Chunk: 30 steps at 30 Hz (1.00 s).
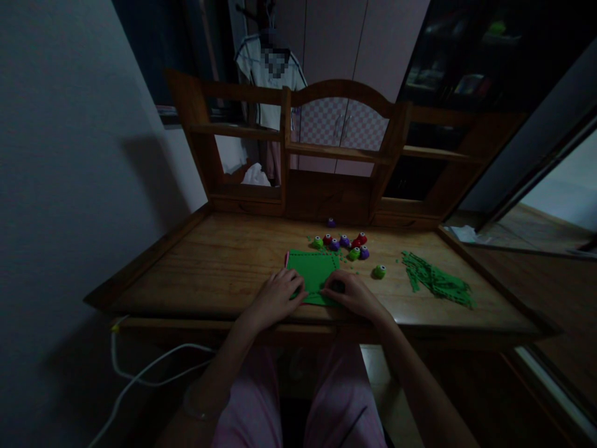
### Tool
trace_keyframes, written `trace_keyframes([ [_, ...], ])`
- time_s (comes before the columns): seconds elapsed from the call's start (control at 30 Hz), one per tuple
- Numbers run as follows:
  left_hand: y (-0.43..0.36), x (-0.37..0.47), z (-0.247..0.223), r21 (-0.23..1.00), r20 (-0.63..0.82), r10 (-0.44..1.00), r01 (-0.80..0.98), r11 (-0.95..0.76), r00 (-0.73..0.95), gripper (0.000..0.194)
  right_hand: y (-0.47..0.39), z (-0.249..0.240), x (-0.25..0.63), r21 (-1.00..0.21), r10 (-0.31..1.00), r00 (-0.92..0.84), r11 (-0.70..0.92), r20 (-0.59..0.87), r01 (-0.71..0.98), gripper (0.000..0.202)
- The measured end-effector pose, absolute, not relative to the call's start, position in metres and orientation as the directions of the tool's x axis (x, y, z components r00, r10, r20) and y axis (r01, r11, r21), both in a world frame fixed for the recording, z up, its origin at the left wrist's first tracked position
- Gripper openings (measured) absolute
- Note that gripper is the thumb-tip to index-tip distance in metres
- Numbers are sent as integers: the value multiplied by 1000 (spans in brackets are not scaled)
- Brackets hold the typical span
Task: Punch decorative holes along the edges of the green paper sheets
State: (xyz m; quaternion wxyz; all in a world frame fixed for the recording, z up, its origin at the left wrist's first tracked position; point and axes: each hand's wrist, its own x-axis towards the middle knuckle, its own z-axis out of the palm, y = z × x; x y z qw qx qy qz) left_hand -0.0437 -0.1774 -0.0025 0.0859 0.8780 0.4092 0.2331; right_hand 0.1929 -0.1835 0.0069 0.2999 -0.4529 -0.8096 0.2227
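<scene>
A green paper sheet (313,269) with dashed lines along its borders lies flat at the front of the wooden desk. Pink-red material peeks out from under its left edge. My left hand (280,292) rests over the sheet's lower left part, fingers curled and thumb close to the fingertips on the paper. On the lower right part, my right hand (353,294) pinches the paper with thumb and forefinger. What the fingertips do underneath is too dark to make out. Just beyond the sheet stand several small red, green and purple craft punches (344,241) with white-ringed tops.
Tiny green scraps are scattered around the punches. One green punch (379,272) stands apart to the right. Farther right lies a heap of green paper strips (438,281). A wooden shelf unit (338,149) rises at the desk's back. A white cable (140,376) hangs at the left.
</scene>
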Motion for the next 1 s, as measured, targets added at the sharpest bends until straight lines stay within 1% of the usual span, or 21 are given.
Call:
trace_keyframes([
  [0.3, -171, -45, -3, 345, 314, 764, 682, -645, 564, 19, -186, 8, 193, -644, 875, -404, 474, 267, 601, 16],
  [0.53, -170, -46, -1, 346, 282, 761, 678, -649, 584, 21, -182, 6, 194, -634, 859, -432, 500, 274, 590, 14],
  [0.83, -171, -45, -2, 330, 313, 755, 680, -655, 576, 20, -180, 6, 195, -635, 867, -426, 484, 258, 602, 13],
  [1.0, -172, -45, -2, 349, 315, 754, 669, -656, 576, 20, -179, 6, 195, -626, 865, -429, 490, 260, 607, 14],
])
